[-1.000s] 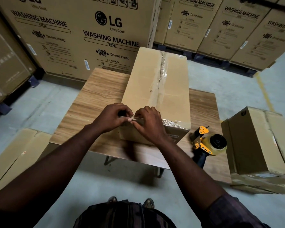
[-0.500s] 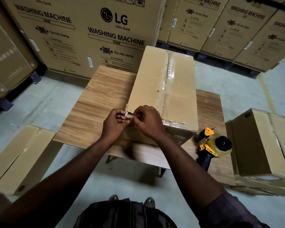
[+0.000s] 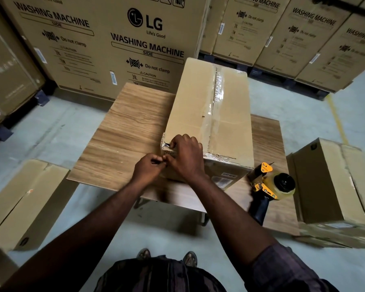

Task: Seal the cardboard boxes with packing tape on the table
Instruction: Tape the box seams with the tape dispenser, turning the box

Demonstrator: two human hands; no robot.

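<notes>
L hand fisted, knuckles up, thumb + forefinger pinched tight at its right edge. What's in the pinch is too small to tell. R hand sits palm down, thumb tip touching that pinch, fingers curled w/ tips just beyond the pinch. L forearm + R forearm bare, running back from the pinch in a V toward the body. R sleeve bunched near the elbow.

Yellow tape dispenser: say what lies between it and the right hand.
Head view: between right hand and yellow tape dispenser lies the long tan cardboard box, its labelled near end.
</notes>
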